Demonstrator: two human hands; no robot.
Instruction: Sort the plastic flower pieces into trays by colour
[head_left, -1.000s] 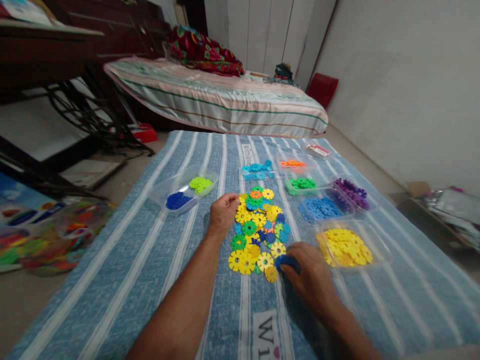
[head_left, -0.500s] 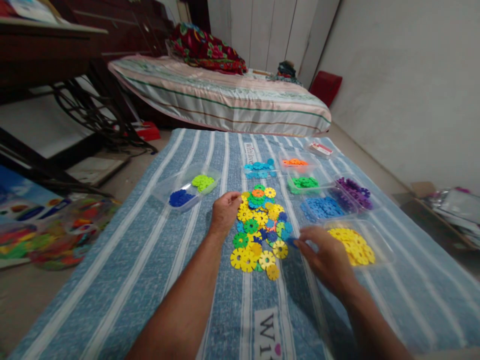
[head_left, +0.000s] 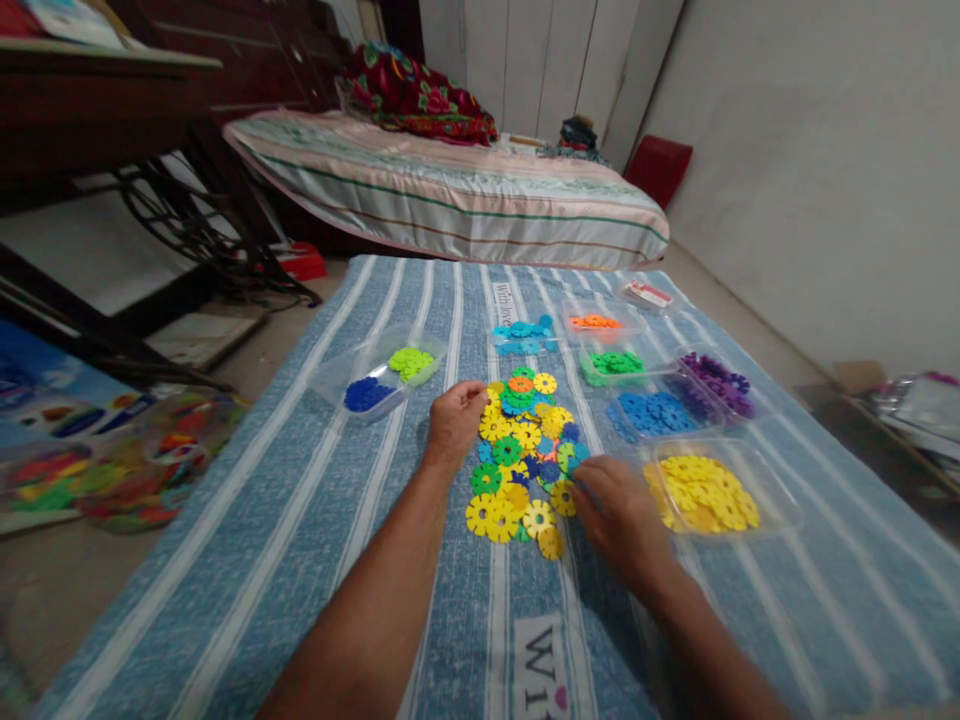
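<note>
Hands were both down at the pile of discs (head_left: 525, 450), the loose mixed one in the middle of the striped cloth (head_left: 300, 520). Left hand (head_left: 454, 420) sat at the pile's upper left edge, fingers curled in loosely with the tips against the yellow discs there, so the pile lay just to its right. Couldn't tell if it had actually pinched one or was only resting on them. Right hand (head_left: 619, 515) was at the lower right edge, knuckles up, fingers bent down right beside a yellow disc (head_left: 562, 497) and a few blue ones. Its fingertips were hidden under the hand, so no idea if anything was gripped. Pile was basically between the two hands, touching both. Just right of the right hand sat the tray of yellow discs (head_left: 784, 515), with the tray of blue discs (head_left: 613, 425) behind it. Past the left hand, well apart, was a tray (head_left: 330, 375) with dark blue and lime discs.
</note>
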